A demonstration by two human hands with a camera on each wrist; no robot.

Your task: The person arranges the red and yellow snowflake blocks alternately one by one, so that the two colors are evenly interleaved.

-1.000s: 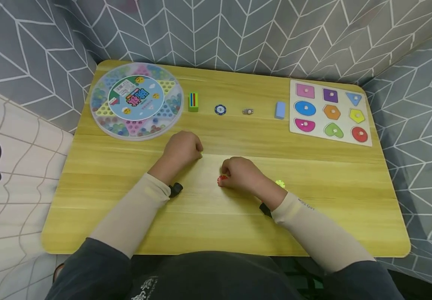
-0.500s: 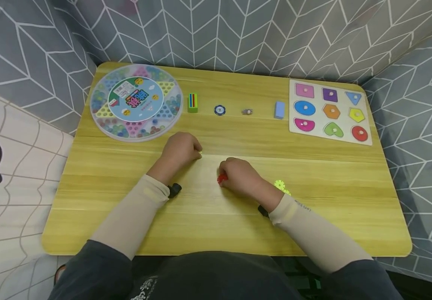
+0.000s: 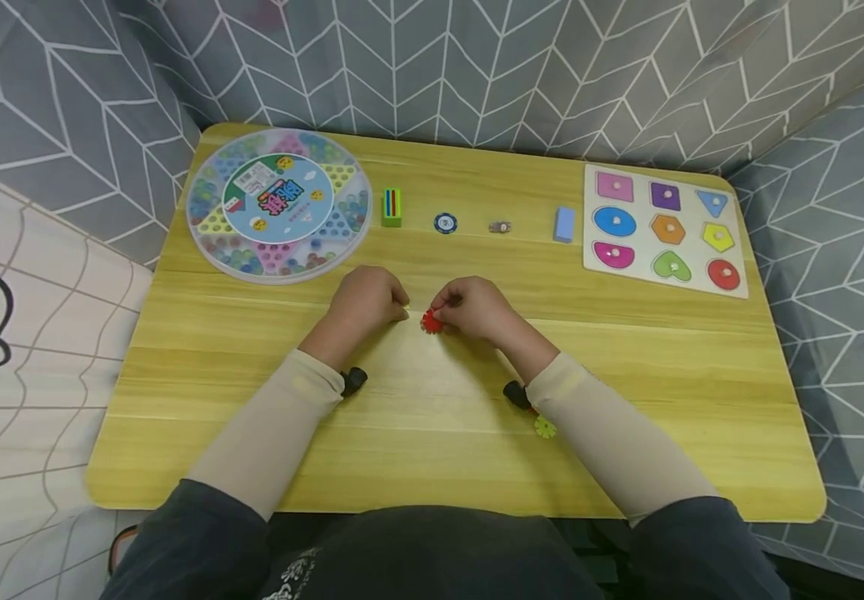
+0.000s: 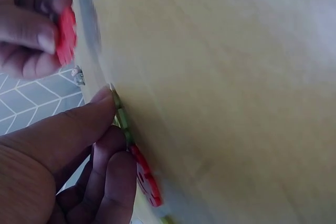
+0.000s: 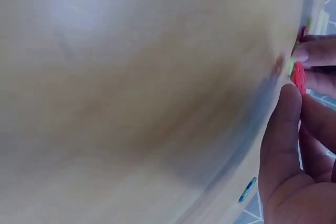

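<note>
My left hand (image 3: 362, 304) pinches a yellow-green snowflake disc (image 4: 122, 118) between thumb and fingers, over the middle of the table. A red snowflake disc (image 4: 146, 177) meets its edge in the left wrist view, and a bit of yellow-green shows beyond that. In the head view the fingers mostly hide these pieces. My right hand (image 3: 480, 308) pinches another red snowflake disc (image 3: 430, 322), just to the right of the left fingertips; a small gap separates them in the head view. One more yellow-green snowflake disc (image 3: 545, 427) lies by the right forearm, partly covered.
Along the back of the wooden table (image 3: 664, 450) are a round marble board game (image 3: 277, 200), a green block with coloured stripes (image 3: 392, 207), a blue-and-white chip (image 3: 445, 222), a small grey figure (image 3: 501, 227), a blue block (image 3: 563, 225) and a shape puzzle board (image 3: 666, 229).
The right hand has moved up and left with its red disc, closer to the left hand. The left hand stays almost where it was.
</note>
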